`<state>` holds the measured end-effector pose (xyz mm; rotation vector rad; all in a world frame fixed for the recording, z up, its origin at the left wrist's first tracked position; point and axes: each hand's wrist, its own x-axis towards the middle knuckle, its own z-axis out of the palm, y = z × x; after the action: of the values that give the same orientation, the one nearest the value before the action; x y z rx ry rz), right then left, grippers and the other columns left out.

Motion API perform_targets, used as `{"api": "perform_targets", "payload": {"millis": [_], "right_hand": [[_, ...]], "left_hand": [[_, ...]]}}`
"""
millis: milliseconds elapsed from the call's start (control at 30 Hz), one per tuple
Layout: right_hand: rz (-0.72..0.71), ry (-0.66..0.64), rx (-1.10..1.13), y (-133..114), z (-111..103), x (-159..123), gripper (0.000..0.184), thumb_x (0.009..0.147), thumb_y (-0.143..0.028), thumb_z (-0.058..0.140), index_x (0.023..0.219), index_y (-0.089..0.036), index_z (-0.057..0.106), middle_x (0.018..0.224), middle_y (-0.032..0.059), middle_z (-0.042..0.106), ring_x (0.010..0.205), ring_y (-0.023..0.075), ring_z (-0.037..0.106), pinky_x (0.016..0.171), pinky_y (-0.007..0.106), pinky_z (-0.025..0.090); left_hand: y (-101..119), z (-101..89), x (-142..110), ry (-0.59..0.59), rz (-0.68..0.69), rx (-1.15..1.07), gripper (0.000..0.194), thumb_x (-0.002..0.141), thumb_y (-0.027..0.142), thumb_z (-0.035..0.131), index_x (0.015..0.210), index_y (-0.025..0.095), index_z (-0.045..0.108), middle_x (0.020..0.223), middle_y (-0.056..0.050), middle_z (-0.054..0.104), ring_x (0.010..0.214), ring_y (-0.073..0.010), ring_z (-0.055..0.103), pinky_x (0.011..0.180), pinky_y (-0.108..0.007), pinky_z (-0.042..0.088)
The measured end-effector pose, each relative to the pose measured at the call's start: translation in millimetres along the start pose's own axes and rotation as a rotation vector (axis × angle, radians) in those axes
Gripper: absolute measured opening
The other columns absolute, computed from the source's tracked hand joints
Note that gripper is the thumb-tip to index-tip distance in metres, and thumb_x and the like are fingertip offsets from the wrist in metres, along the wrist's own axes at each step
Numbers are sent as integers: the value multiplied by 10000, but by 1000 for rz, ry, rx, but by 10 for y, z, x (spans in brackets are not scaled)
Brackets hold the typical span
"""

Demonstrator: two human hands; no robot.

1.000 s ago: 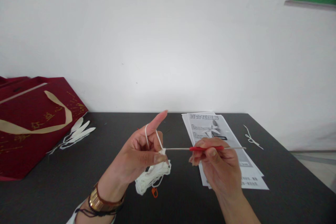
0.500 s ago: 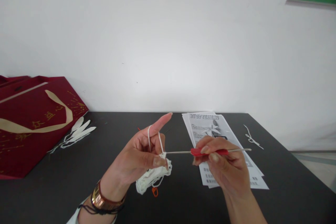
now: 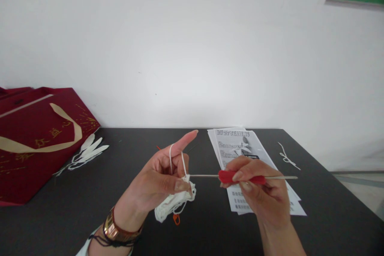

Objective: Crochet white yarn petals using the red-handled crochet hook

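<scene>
In left hand [image 3: 163, 183], pinching white crochet work [image 3: 187, 178] with yarn [image 3: 171, 160] looped over index finger [image 3: 186, 140]; in right hand [image 3: 271, 192], gripping crochet hook [image 3: 225, 176], tip-first at the work, above black table [image 3: 210, 232]. Apparently mid-stitch, next calling for steady yarn tension.

The left hand [image 3: 163, 180] is pinching white yarn [image 3: 175, 204]. The right hand [image 3: 259, 188] is gripping a red-handled hook [image 3: 225, 176], its shaft reaching the yarn, above printed sheets [image 3: 237, 204].
</scene>
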<state>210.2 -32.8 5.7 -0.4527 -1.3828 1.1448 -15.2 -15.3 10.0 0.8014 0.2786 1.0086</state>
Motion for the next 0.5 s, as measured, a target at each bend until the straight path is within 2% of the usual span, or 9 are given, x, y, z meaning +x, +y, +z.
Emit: {"api": "perform_targets", "payload": {"millis": [200, 500], "right_hand": [[4, 14, -3, -25, 16, -9, 96, 875, -179, 673, 929, -210, 745, 918, 56, 706, 719, 156, 729, 641, 242, 617], [57, 96, 138, 34, 37, 40, 76, 851, -183, 703, 894, -197, 764, 826, 57, 743, 642, 185, 739, 555, 286, 641]], "left_hand": [[3, -11, -4, 8, -27, 10, 733, 648, 20, 780, 1313, 274, 609, 626, 57, 581, 477, -52, 550, 500, -147, 488], [7, -28, -46, 0, -17, 188, 759, 676, 73, 791, 1341, 363, 569, 641, 51, 553, 477, -40, 458, 442, -139, 366]]}}
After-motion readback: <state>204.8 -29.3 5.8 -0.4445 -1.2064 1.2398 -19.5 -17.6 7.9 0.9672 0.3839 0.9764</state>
